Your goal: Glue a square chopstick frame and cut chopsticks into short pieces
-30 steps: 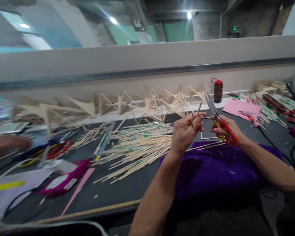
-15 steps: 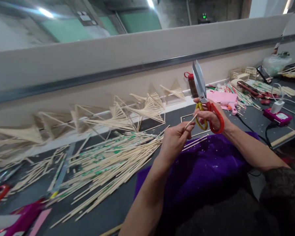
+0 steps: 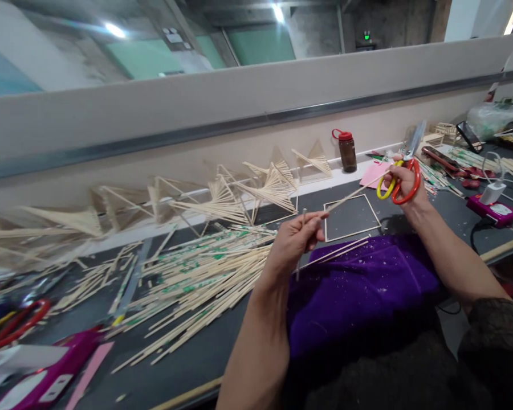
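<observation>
My left hand [image 3: 299, 236] is closed in a pinch, with a thin wooden stick [image 3: 298, 270] poking out above and below its fingers. A longer pale stick [image 3: 354, 195] slants from my left fingertips up to my right hand [image 3: 406, 183]. That right hand is closed around scissors [image 3: 414, 145] with one yellow and one red handle loop, blades pointing up, and also pinches the long stick's upper end. Below the stick, a four-sided stick frame [image 3: 353, 238] lies flat on the dark table. A few loose sticks [image 3: 342, 249] rest at the edge of a purple cloth [image 3: 359, 285].
Many loose sticks [image 3: 214, 279] spread to the left. Fan-shaped stick models [image 3: 265, 191] line the wall, beside a brown bottle [image 3: 347, 154] with a red lid. Purple power strips [image 3: 493, 208] sit right and lower left. Another pair of scissors [image 3: 21, 324] lies far left.
My hands have moved apart; the right hand, with the scissors, went right and the long stick now spans between them. The stick frame has come into fuller view.
</observation>
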### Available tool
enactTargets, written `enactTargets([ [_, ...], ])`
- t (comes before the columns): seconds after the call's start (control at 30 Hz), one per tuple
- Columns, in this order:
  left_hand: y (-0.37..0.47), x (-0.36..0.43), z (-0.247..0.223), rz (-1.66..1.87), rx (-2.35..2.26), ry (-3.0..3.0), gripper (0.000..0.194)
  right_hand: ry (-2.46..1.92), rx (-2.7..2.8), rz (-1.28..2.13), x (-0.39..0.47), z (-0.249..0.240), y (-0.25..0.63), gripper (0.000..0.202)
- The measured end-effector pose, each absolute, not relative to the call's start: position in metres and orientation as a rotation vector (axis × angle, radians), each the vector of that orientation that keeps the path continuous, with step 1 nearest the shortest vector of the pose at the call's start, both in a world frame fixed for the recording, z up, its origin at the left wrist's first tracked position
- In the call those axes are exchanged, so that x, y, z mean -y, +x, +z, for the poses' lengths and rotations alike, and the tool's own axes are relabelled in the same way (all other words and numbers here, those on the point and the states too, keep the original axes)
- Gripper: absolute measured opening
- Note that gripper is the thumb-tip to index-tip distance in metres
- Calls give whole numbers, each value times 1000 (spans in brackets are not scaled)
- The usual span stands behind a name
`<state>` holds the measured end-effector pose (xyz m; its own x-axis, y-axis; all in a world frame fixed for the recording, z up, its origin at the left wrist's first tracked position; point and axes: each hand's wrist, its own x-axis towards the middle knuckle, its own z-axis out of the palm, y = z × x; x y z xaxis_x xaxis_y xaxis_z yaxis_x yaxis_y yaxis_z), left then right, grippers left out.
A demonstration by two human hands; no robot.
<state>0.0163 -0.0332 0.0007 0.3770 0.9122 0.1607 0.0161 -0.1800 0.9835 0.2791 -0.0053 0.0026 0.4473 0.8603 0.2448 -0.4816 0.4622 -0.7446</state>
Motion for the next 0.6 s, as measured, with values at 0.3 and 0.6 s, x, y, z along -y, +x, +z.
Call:
enactTargets([
  [0.3, 45, 36, -3, 1352, -611, 1167, 31, -658, 539, 1063, 3, -22, 238, 37],
  [0.6, 35, 41, -8, 1227, -565, 1403, 42, -596, 553, 1096, 2, -24, 232, 40],
])
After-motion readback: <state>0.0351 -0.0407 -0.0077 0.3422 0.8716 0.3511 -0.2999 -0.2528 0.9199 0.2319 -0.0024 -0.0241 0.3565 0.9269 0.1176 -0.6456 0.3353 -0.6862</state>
